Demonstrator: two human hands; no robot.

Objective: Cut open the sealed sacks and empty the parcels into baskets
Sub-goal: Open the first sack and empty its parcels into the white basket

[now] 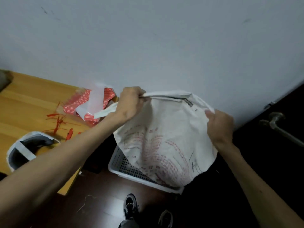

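Grey wall, dark floor: sack (164, 137) held up over the basket (115, 168).
Left hand (131, 102) has its fingers curled tight round the bunched top edge, and right hand (220, 127) grips the far edge. The sack hangs between them, its lower end down in the white basket beside the wooden surface (24, 104). It looks soft, floppy and light, a woven cloth that creases readily, so I'd grip it at the edge, hands wide apart.

Wooden table (29, 102) at left against a pale grey wall (148, 38), red plastic strips (56, 122) scattered on it, red-and-white printed sheets (85, 102) by the wall, dark floor (98, 191) below, black-and-white shoe (130, 206), metal pipe (278, 122) at right.
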